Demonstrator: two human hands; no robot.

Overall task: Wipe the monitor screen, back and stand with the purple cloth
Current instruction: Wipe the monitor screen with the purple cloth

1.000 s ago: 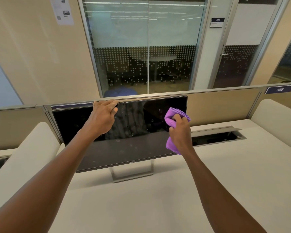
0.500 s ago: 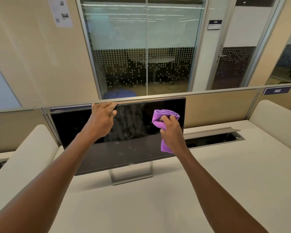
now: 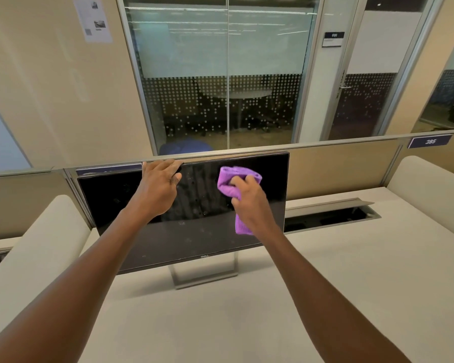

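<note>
The left hand (image 3: 159, 188) is curling its fingers over the monitor's (image 3: 131, 205) top edge; the right hand (image 3: 249, 201) is gripping the bunched purple cloth (image 3: 227, 183) against the screen's upper right, on the desk (image 3: 220, 323).

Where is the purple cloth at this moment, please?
In the head view, the purple cloth is bunched in the right hand against the upper right part of the monitor screen, to the right of the left hand.

**Room around the monitor**

I am seeing bare desk (image 3: 220, 323) lying open near the stand (image 3: 203, 275). Far behind, the partition (image 3: 338, 169) is crowding the monitor (image 3: 131, 205) top edge. At right, the open cable tray (image 3: 330, 216) is interrupting the surface.
</note>
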